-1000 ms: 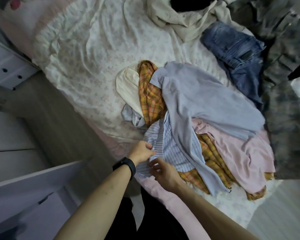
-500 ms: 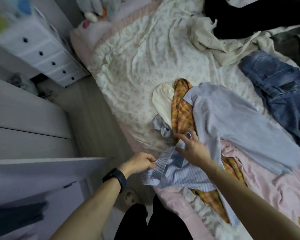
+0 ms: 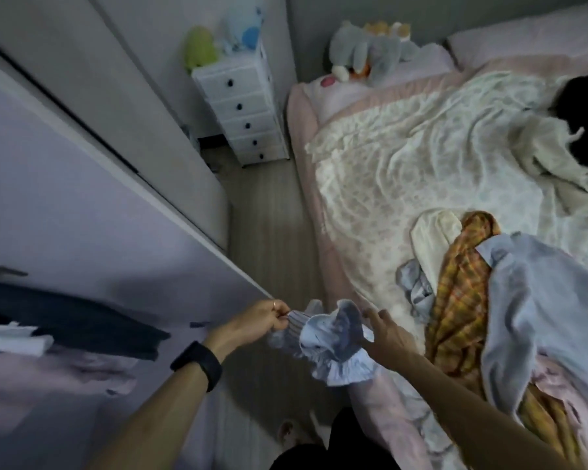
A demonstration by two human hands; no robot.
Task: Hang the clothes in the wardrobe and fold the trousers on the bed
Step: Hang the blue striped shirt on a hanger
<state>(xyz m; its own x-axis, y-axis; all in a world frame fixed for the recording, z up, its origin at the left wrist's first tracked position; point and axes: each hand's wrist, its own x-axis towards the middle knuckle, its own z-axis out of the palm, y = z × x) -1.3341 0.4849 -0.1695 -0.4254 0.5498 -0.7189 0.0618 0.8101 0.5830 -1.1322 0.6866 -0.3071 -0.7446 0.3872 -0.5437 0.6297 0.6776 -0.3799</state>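
A bunched blue-and-white striped shirt [image 3: 333, 347] hangs between my hands over the bed's near edge. My left hand [image 3: 262, 322], with a black watch on its wrist, pinches the shirt's left end. Fingers of my right hand [image 3: 386, 334] curl into the shirt's right side. On the bed [image 3: 404, 171] to the right lies a clothes pile: a pale blue shirt [image 3: 540, 307], an orange plaid shirt [image 3: 459, 293], a cream garment [image 3: 435, 239] and a pink one [image 3: 554, 381]. The open wardrobe [image 3: 82, 232] stands at the left with dark folded clothes [image 3: 65, 320] inside.
A white chest of drawers [image 3: 241, 106] with plush toys on top stands by the far wall. More plush toys [image 3: 370, 52] lie at the bed's head. A black garment [image 3: 584, 123] and a beige one [image 3: 557, 164] lie at far right. Wooden floor runs between bed and wardrobe.
The view has swung left toward the wardrobe. Both hands have pulled the striped shirt off the pile and lifted it past the bed's edge, bunching it.
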